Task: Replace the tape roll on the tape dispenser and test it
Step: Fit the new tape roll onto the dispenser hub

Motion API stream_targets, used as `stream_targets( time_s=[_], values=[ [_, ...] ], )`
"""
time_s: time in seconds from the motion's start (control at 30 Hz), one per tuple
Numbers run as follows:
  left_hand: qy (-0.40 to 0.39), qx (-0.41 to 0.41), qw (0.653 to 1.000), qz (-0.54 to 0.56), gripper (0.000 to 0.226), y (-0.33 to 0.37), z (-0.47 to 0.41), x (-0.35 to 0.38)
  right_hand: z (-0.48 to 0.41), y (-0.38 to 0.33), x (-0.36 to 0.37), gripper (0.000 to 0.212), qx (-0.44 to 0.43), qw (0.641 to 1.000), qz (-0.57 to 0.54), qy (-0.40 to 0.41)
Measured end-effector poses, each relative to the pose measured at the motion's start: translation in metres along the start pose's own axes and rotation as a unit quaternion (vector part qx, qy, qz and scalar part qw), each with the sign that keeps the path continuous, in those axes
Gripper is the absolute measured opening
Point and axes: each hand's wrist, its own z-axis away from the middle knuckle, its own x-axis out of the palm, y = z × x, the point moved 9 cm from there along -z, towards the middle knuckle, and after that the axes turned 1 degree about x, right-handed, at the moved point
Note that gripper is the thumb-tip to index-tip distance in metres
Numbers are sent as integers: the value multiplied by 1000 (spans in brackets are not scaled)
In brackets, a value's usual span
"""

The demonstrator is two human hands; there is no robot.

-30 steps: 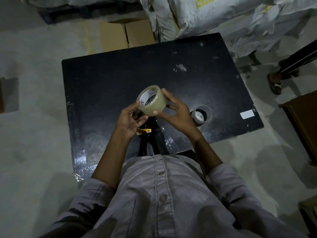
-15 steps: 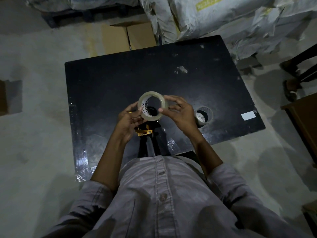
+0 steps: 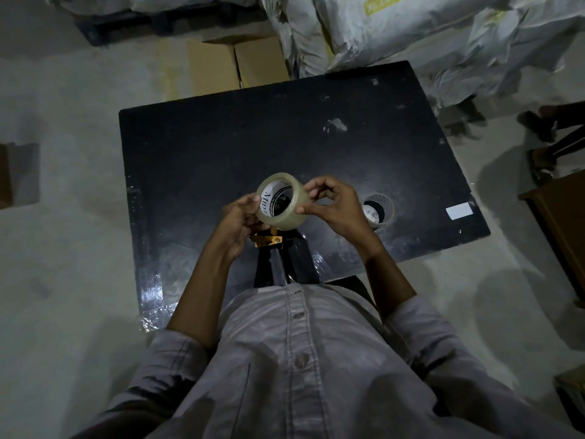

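Observation:
A full roll of clear tape point(image 3: 294, 206) with a white printed core is held above the black table point(image 3: 221, 147), near its front edge. My left hand point(image 3: 235, 224) grips the roll's left side. My right hand point(image 3: 332, 204) pinches its right rim with thumb and fingertips. Under the roll lies the tape dispenser point(image 3: 268, 248), with an orange bracket and a dark handle running toward me, partly hidden by my hands. An almost spent tape roll point(image 3: 376, 211) stands on the table just right of my right hand.
A white label point(image 3: 459, 211) sticks to the table's right end. Cardboard boxes point(image 3: 234, 63) and white sacks point(image 3: 411, 33) lie beyond the table's far edge. Another person's feet point(image 3: 544, 137) and a wooden piece of furniture point(image 3: 563, 223) are at the right.
The roll has been turned between my hands, from its open core facing me to tilted with its outer band showing. My right fingers have shifted along its rim.

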Motion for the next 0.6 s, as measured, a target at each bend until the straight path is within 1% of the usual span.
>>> stream_targets(
  time_s=[0.07, 0.17, 0.27, 0.43, 0.6],
  values=[
    [5, 5, 1000, -25, 16, 4, 0, -1, 0, 10, 3, 48, 24, 999, -14, -28],
    [17, 12, 998, -54, 21, 11, 0, -1, -1, 23, 3, 49, 47, 997, -34, -41],
    [29, 24, 996, -79, 11, 18, -2, -1, 0, 35, 2, 47, 66, 995, -60, -40],
    [23, 40, 995, -88, 9, 26, 0, 3, 2, 37, 1, 44, 57, 995, -75, -31],
    [26, 50, 995, -79, 9, 30, 2, 1, 3, 36, 2, 63, 70, 991, -107, -37]
  ],
)
